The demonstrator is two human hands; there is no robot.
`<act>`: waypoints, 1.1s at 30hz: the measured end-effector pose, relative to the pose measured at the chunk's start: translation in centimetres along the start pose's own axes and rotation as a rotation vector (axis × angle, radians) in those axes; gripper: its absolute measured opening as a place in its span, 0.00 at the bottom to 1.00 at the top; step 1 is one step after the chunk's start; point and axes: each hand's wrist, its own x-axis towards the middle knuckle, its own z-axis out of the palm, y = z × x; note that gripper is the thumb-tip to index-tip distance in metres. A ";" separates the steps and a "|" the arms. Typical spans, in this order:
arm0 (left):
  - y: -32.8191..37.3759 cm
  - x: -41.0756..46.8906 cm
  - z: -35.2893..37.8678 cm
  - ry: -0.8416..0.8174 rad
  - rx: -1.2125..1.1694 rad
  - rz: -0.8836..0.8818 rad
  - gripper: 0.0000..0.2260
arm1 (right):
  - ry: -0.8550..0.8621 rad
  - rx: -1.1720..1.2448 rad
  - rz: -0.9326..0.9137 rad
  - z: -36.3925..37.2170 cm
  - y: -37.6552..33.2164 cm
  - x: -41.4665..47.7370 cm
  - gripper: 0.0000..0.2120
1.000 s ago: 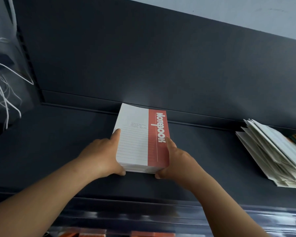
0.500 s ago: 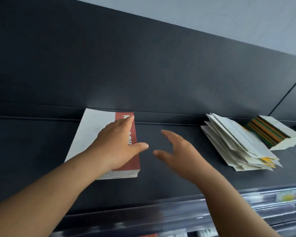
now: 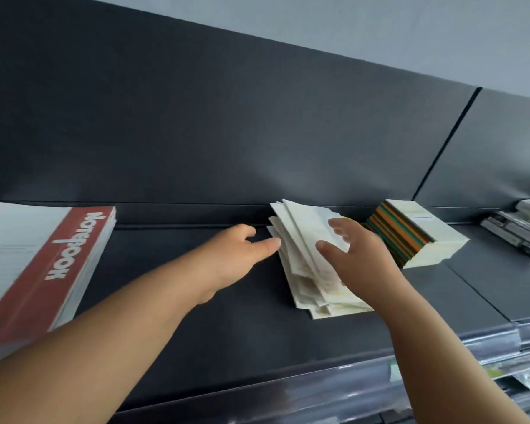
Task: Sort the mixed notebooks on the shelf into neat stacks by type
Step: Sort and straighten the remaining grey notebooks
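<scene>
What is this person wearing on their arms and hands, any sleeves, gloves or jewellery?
Nothing is worn. The left arm and right arm are bare all the way to the picture's edge, with no sleeves in view. The left grip and right grip have no gloves, and no ring, watch or bracelet shows.

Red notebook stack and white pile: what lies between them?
In the head view, only bare shelf, with the left hand over it, by the white pile.
</scene>
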 end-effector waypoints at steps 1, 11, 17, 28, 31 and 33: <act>0.5 1.0 1.3 0.005 -0.016 -0.038 0.33 | -0.017 -0.027 0.023 -0.8 1.2 1.2 0.25; 7.6 6.5 11.6 0.193 -0.258 -0.236 0.04 | -0.361 -0.063 0.056 -4.6 11.7 9.1 0.37; 7.0 6.8 10.4 0.217 -0.401 -0.322 0.09 | -0.370 -0.123 -0.034 -3.7 10.2 8.1 0.36; 7.5 6.3 11.1 0.198 -0.248 -0.244 0.09 | -0.373 -0.150 -0.060 -3.8 10.6 7.3 0.35; 7.3 5.9 11.4 0.233 -0.209 -0.180 0.12 | -0.361 -0.118 -0.075 -3.6 10.7 7.1 0.36; 7.2 5.6 11.6 0.252 -0.228 -0.141 0.12 | -0.353 -0.101 -0.081 -3.4 10.8 7.0 0.36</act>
